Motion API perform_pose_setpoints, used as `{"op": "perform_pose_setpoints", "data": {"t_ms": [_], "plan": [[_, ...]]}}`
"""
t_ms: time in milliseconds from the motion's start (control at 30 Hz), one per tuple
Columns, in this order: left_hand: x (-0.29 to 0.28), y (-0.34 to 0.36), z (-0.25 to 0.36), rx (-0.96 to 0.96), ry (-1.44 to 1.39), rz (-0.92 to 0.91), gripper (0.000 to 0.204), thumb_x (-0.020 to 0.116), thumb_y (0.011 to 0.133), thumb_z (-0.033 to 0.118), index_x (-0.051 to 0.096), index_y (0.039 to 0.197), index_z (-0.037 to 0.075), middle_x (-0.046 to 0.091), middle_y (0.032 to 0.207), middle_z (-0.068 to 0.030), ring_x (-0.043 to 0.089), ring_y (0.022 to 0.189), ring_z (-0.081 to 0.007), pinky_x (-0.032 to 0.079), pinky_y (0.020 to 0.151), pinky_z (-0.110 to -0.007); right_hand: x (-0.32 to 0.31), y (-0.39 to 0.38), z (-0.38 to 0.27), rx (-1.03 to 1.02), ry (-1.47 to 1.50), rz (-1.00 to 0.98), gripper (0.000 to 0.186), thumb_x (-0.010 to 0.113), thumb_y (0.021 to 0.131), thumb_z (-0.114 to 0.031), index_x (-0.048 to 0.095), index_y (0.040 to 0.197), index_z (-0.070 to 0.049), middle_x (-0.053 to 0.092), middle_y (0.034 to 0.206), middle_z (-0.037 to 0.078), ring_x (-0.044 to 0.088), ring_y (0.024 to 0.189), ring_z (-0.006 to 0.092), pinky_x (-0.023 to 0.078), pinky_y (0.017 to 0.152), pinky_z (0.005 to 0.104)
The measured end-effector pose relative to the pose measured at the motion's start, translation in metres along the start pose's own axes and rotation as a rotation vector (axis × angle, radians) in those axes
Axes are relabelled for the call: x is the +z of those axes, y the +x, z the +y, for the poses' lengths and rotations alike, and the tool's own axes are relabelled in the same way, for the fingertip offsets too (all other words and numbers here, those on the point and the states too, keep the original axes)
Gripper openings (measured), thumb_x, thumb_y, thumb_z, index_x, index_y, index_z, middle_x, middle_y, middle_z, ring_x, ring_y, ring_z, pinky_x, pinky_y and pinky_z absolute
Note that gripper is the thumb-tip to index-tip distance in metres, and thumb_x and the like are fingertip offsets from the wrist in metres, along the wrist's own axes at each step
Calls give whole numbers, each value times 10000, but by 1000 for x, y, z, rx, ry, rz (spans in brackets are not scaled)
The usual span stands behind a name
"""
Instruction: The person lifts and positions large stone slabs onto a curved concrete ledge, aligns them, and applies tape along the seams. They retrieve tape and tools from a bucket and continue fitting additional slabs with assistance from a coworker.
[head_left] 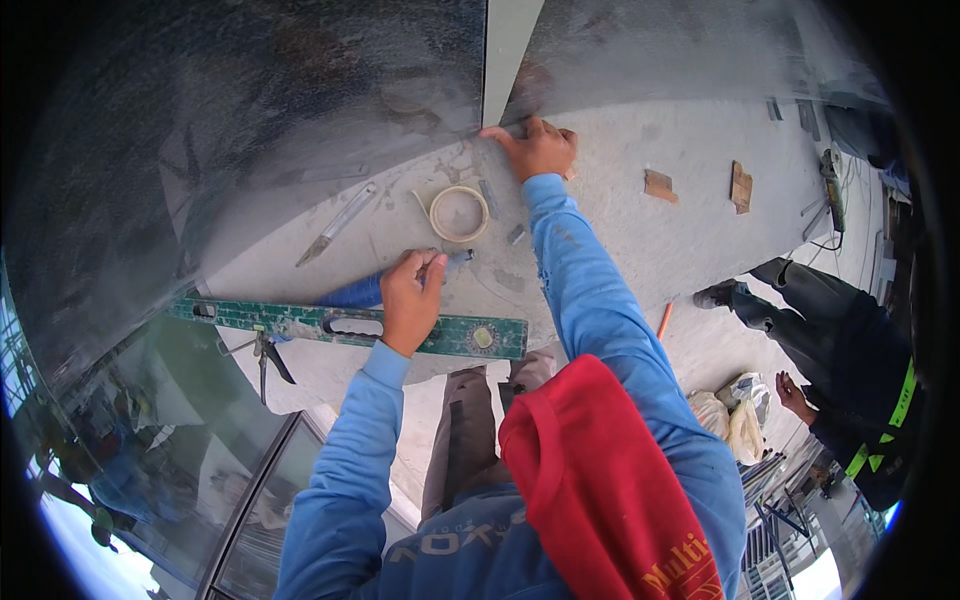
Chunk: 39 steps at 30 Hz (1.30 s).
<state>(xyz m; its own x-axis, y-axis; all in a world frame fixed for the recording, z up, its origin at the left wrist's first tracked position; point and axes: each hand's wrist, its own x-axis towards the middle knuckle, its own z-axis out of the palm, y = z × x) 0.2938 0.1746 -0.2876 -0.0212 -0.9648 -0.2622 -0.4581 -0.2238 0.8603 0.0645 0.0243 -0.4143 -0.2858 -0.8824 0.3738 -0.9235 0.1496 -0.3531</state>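
Note:
My right hand reaches to the foot of two dark glossy panels, beside the pale gap between them. Its thumb stretches left at the panel's lower edge and the other fingers are bent; nothing held shows. My left hand hovers over a green spirit level, thumb and fingers pinched together. What lies in the pinch, if anything, is too small to make out. Partly under the level lies a caulking gun with a blue barrel and black trigger. A cream coil of strip rests between my hands.
A long clear-handled tool lies left of the coil. Cardboard scraps lie on the pale floor to the right, with an angle grinder beyond. A person in dark clothes stands at right, near some bags.

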Motion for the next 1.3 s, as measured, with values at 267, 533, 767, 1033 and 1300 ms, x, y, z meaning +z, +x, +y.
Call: {"op": "perform_pose_setpoints", "data": {"t_ms": [267, 533, 767, 1033, 1300], "plan": [[-2, -16, -3, 32, 27, -6, 174, 701, 966, 117, 688, 957, -56, 702, 856, -152, 654, 711, -213, 513, 673, -338, 5, -10, -1, 1, -34, -69, 680, 800, 627, -746, 675, 782, -95, 718, 739, 81, 686, 741, 249, 431, 841, 434], [-29, -63, 57, 152, 60, -29, 174, 700, 958, 125, 684, 934, -47, 687, 853, -158, 653, 705, -244, 509, 665, -352, -79, -33, -20, 201, -44, -257, 540, 799, 812, -575, 721, 1036, -90, 767, 896, 121, 740, 907, 292, 477, 926, 454], [-59, -136, 85, 287, 87, -231, 187, 688, 970, 144, 689, 947, -42, 690, 867, -153, 649, 714, -239, 515, 671, -358, -262, -222, 60, 510, 190, -799, 498, 764, 880, -448, 713, 1115, -12, 765, 1007, 197, 733, 979, 370, 575, 866, 454], [-57, -171, 66, 369, 199, -429, 191, 679, 953, 180, 685, 951, -11, 686, 891, -182, 673, 765, -334, 527, 707, -419, -439, -561, 172, 1652, 133, -562, 369, 765, 851, -399, 787, 960, -47, 767, 1021, 206, 732, 1014, 366, 562, 914, 431], [-31, -146, 128, 540, 133, -534, 173, 667, 967, 142, 695, 988, -27, 703, 889, -172, 687, 738, -283, 541, 686, -380, -408, -603, 169, 1526, 287, -474, 344, 759, 846, -377, 787, 998, -69, 759, 1054, 212, 720, 1037, 386, 560, 928, 438]]}}
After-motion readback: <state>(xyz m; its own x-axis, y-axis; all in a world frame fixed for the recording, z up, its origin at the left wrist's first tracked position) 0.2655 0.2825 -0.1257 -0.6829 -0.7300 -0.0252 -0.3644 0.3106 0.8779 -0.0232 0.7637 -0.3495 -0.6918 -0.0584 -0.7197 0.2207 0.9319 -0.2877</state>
